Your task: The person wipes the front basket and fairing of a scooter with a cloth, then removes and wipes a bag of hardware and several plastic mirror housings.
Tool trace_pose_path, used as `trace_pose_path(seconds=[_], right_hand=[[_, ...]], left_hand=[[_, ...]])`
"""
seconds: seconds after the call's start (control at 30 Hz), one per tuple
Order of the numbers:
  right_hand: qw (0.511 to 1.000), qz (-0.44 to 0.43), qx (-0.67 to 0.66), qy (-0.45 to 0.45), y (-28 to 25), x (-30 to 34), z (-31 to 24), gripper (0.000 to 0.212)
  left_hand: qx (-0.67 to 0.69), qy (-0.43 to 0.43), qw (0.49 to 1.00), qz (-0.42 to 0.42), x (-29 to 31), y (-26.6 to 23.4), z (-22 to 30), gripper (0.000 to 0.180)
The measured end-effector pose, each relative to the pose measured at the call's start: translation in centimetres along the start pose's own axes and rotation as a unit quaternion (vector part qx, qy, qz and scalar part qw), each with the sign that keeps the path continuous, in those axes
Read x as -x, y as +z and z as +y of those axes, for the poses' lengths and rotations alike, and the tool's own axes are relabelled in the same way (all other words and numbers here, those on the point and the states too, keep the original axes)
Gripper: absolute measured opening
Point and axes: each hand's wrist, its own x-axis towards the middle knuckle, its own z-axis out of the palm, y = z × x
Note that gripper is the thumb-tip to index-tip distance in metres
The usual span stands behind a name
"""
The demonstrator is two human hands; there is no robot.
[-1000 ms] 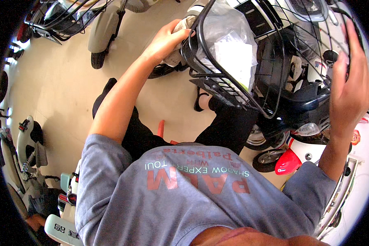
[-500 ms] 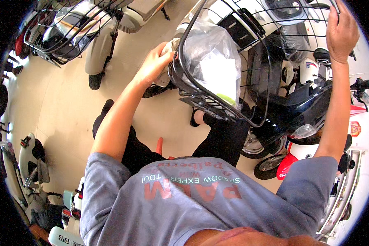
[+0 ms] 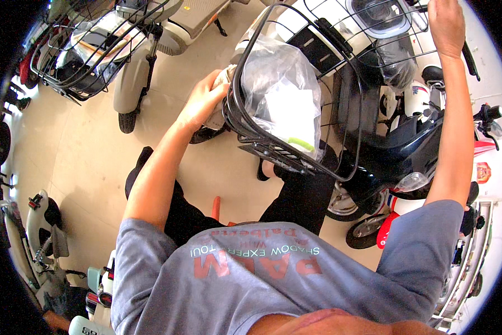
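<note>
My left hand (image 3: 199, 103) is closed around a crumpled off-white cloth (image 3: 224, 77), pressed beside the left side of a black wire basket (image 3: 237, 106). Inside the basket lies a clear plastic bag (image 3: 276, 64) with a white sheet (image 3: 290, 109) and something light green (image 3: 301, 143) low in it. My right hand (image 3: 447, 28) is raised at the basket's far right, its fingers curled and partly cut off by the upper edge. A black bar (image 3: 471, 60) sticks out beside that wrist; what the fingers grip is hidden.
Beyond the basket stands a black scooter (image 3: 412, 142), with a red and white one (image 3: 385, 230) nearer. To the left is another scooter with a loaded wire basket (image 3: 66, 72) and a grey front wheel guard (image 3: 131, 84). More scooters (image 3: 44, 223) line the left rim. Metal rails (image 3: 474, 262) run at right.
The basket and my left hand have shifted slightly left and down in view. My right hand has moved left and a little up, and more of the black bar beside it shows.
</note>
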Motion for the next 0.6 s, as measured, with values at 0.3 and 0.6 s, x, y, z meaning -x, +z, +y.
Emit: trace_pose_path(seconds=[0.3, 0.6], right_hand=[[1.000, 0.004, -0.002, 0.022, -0.3, 1.4, -2.1, 0.036], [0.787, -0.378, -0.478, 0.097, -4.9, 5.4, -21.4, 0.079]], left_hand=[[-0.016, 0.004, 1.000, -0.007, 0.0, 0.5, 0.9, 0.046], [-0.001, -0.026, 0.999, -0.029, 0.3, -0.5, 0.6, 0.058]])
